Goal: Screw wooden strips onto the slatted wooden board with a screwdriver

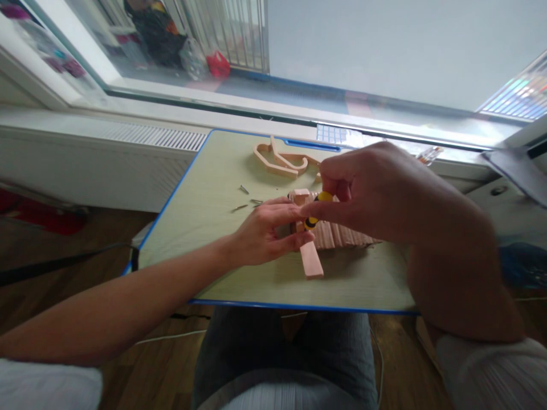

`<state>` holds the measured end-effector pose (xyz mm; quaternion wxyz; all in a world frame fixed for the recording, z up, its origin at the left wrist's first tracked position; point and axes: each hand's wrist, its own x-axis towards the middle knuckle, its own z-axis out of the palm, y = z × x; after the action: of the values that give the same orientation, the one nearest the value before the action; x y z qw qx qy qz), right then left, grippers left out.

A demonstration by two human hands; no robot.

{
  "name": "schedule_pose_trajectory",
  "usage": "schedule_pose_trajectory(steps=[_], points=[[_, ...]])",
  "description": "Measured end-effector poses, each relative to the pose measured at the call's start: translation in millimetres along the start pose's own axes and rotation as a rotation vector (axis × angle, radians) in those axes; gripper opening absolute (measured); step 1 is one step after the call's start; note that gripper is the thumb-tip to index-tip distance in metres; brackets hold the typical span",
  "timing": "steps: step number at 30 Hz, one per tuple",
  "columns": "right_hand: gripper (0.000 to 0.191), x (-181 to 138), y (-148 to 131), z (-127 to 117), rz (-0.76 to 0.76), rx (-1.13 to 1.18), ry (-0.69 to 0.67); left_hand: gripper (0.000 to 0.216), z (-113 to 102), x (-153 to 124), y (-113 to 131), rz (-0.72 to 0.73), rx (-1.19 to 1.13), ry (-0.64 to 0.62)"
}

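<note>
My right hand (pixel 367 191) is closed round a small screwdriver with a yellow and black handle (pixel 318 208), held upright over a wooden assembly. My left hand (pixel 265 230) reaches in from the left, its fingers pressed against the upright wooden piece (pixel 301 197) and the flat wooden bar (pixel 311 259) that sticks out toward me. A slatted wooden panel (pixel 342 234) lies under my right hand, partly hidden by it. The screwdriver's tip is hidden between my fingers.
Everything rests on a small pale green table with a blue edge (pixel 222 188). Curved wooden parts (pixel 280 159) lie at the back. A few loose screws (pixel 244 189) lie left of my hands. A window sill and radiator run behind; my lap is below.
</note>
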<state>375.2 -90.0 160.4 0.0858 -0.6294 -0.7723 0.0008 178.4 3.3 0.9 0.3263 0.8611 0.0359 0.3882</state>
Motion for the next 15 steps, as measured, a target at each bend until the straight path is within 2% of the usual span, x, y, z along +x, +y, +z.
schedule_pose_trajectory(steps=[9,15], points=[[0.043,1.7,3.3,1.1,0.004,0.021,-0.058,0.014,0.1,-0.9,-0.3,-0.059,-0.061,0.008],[0.026,-6.3,5.9,-8.6,-0.143,0.167,-0.106,0.016,0.7,0.3,-2.4,-0.002,-0.065,0.015]])
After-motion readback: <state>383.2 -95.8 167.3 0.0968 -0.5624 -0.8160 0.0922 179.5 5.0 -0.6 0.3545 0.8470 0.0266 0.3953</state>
